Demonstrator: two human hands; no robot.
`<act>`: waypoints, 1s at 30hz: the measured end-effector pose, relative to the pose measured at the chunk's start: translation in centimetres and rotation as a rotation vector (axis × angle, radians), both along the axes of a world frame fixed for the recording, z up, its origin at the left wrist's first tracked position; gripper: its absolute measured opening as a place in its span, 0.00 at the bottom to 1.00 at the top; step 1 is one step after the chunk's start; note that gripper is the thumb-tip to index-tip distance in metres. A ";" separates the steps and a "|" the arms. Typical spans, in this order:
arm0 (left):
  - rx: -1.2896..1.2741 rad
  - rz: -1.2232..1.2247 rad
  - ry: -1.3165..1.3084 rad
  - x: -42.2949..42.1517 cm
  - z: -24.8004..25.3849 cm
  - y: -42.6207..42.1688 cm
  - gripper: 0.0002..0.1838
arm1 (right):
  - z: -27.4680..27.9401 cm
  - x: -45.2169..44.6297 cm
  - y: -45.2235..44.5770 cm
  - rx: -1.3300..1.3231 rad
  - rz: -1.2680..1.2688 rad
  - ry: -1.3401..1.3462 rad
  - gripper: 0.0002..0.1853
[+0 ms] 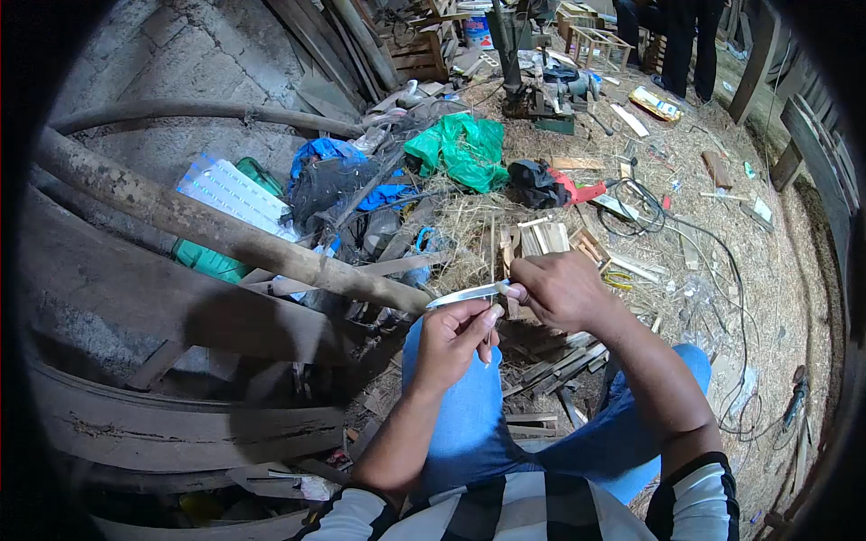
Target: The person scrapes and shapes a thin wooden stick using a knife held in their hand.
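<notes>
In the head view my right hand [564, 290] is closed around the handle of a knife [462, 296], whose pale blade points left. My left hand [454, 341] pinches a thin stick [492, 248] between thumb and fingers, just below the blade. The stick stands roughly upright and crosses the blade; whether the edge touches it I cannot tell. Both hands are above my knees. Just beyond them sit a small wooden slatted box [543, 237] and another small wooden frame [588, 245]. Loose wooden strips [561, 371] lie in a pile between my legs.
A thick pole [225, 236] slants along my left, above planks [180, 428]. Ahead lie a green plastic bag [460, 149] and a red power tool [577, 187] with a black cable [722, 261]. Shavings cover the ground. A person in dark trousers [683, 45] stands at the back.
</notes>
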State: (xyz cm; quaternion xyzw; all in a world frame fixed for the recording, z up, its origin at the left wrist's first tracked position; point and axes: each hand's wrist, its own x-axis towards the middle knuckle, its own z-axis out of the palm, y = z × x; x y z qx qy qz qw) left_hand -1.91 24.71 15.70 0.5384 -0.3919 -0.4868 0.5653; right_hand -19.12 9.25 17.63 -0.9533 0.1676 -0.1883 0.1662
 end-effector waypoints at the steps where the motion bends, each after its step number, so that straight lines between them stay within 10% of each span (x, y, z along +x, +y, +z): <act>1: 0.001 -0.001 0.002 0.0 -0.1 -0.1 0.10 | -0.3 0.0 -0.4 -0.014 -0.011 0.015 0.17; 11: 0.148 -0.119 0.138 1.2 0.4 0.7 0.10 | -3.3 -2.6 -7.0 0.024 -0.444 0.091 0.22; 15: 0.121 -0.081 0.190 0.9 0.7 0.6 0.10 | -1.8 -2.2 -5.5 0.140 -0.443 -0.013 0.24; 19: 0.096 -0.092 0.131 0.0 0.3 0.4 0.10 | -1.5 0.5 -0.9 0.851 -0.155 -0.476 0.20; 30: 0.168 -0.197 0.015 -1.2 1.0 -0.7 0.17 | -1.6 0.9 -0.1 0.929 -0.198 -0.352 0.17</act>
